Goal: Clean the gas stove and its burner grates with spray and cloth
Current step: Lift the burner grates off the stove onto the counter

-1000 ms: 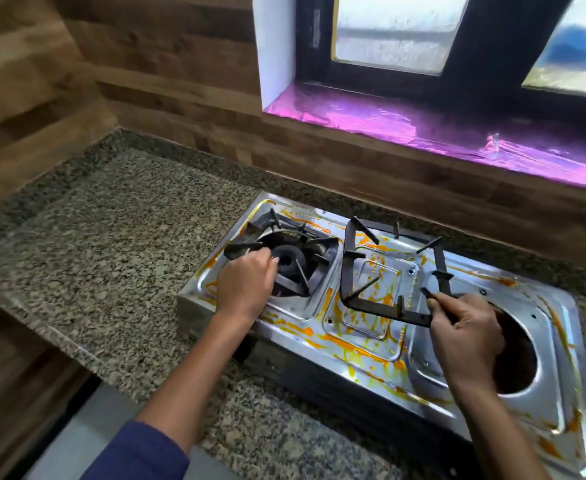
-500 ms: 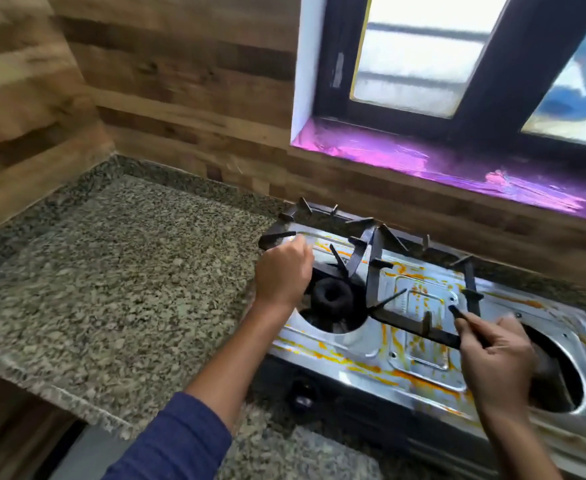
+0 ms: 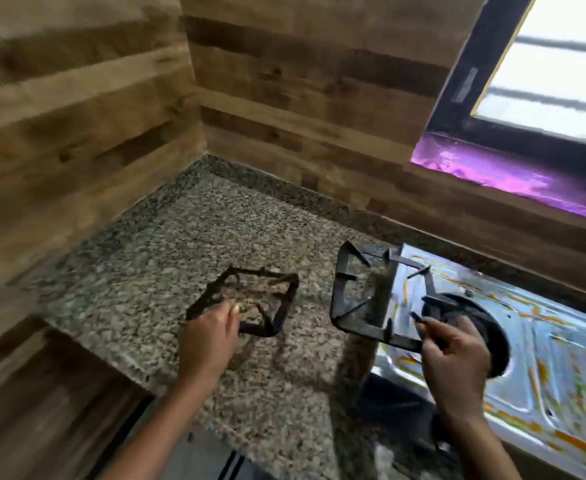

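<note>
The steel gas stove (image 3: 541, 348), streaked with orange grime, sits at the right of the granite counter. My left hand (image 3: 208, 341) grips the near left corner of a black burner grate (image 3: 277, 306), which is low over the counter left of the stove. My right hand (image 3: 454, 368) holds the near right corner of a second black grate (image 3: 340, 299), tilted above the stove's left edge and partly over the counter. A dark burner (image 3: 478, 327) shows behind my right hand. The frame is blurred.
The granite counter (image 3: 166, 271) runs into a corner of wood-panel walls (image 3: 76, 116). A window with a purple-lit sill (image 3: 513, 181) is above the stove. The counter's front edge drops off at the lower left.
Both grates have come off the stove and moved left. The left grate now is over the counter; the right one hangs at the stove's left edge. The view has swung left.
</note>
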